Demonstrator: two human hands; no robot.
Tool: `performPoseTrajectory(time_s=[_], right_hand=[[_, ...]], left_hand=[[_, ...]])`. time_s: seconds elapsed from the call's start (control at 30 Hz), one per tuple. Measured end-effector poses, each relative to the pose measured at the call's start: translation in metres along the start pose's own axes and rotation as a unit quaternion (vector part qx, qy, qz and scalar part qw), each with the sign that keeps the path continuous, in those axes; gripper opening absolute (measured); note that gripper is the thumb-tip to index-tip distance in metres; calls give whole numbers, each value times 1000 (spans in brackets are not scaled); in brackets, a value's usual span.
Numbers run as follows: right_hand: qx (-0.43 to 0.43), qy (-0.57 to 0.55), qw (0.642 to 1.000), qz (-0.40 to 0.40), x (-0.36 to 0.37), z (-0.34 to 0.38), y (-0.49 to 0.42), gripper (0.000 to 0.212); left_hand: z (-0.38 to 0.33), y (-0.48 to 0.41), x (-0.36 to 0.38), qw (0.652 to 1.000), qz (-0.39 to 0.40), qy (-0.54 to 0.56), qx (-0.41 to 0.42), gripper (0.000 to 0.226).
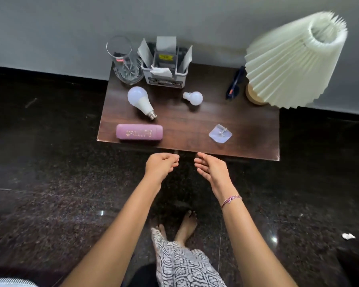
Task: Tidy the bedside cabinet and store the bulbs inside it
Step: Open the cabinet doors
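Currently, bedside cabinet (247, 125): standing against the wall, its top carrying every item; its front is lying out of sight below the edge.
Lamp (294, 59): sitting at the right rear corner, shade overhanging; a swinging elbow risks tipping it.
Left hand (160, 164): hovering at the front edge, fingers loosely curled, gripping nothing.
Right hand (211, 168): mirroring it just beside, likewise carrying nothing.
Glass (122, 61): standing at left rear, near the large bulb; a careless reach risks knocking it.
Large bulb (138, 99): lying sideways at left centre; jolting the cabinet while opening it risks rolling it off.
Small bulb (194, 97): lying at centre, well apart from both hands; same rolling hazard.
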State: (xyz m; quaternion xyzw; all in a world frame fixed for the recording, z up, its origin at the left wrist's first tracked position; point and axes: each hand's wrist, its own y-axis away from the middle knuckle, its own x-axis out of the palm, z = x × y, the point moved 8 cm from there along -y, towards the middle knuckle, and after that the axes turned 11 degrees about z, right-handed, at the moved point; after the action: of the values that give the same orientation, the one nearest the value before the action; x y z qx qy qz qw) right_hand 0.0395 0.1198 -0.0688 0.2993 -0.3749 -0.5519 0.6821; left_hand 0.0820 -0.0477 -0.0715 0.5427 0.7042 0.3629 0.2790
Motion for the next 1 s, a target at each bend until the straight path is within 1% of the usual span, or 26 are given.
performPoseTrajectory(time_s=[0.17,0.23,0.33,0.47,0.53,0.63,0.73,0.77,0.83,0.87,0.93,1.0], right_hand=[[-36,107,994,-2,-9,-27,-27,28],[-43,143,989,1,-10,-34,-39,31],[-58,217,974,3,-13,-40,-55,28],[-54,259,964,4,-15,-44,-70,24],[-44,255,966,5,-15,-46,-80,24],[-14,213,977,16,-14,-51,-94,14],[-8,153,988,24,-15,-57,-100,16],[-12,138,990,23,-15,-59,-100,19],[-20,135,991,12,-13,-65,-96,34],[-22,155,988,0,-13,-69,-94,43],[-33,230,972,-30,-14,-79,-89,62],[-38,290,954,-61,-17,-88,-81,73]], left_hand=[[30,-30,10,999,2,-38,-9,13],[36,-42,10,998,-1,-57,0,13],[39,-57,11,997,8,-79,20,14],[45,-76,15,994,36,-104,25,22],[47,-85,16,993,49,-104,25,25],[50,-91,18,991,70,-107,36,23],[61,-94,18,990,81,-107,40,20],[63,-94,16,990,81,-109,41,20],[65,-92,12,989,76,-118,51,22],[66,-91,11,988,72,-125,56,22],[74,-87,10,987,57,-145,49,27],[87,-79,5,985,23,-171,25,43]])
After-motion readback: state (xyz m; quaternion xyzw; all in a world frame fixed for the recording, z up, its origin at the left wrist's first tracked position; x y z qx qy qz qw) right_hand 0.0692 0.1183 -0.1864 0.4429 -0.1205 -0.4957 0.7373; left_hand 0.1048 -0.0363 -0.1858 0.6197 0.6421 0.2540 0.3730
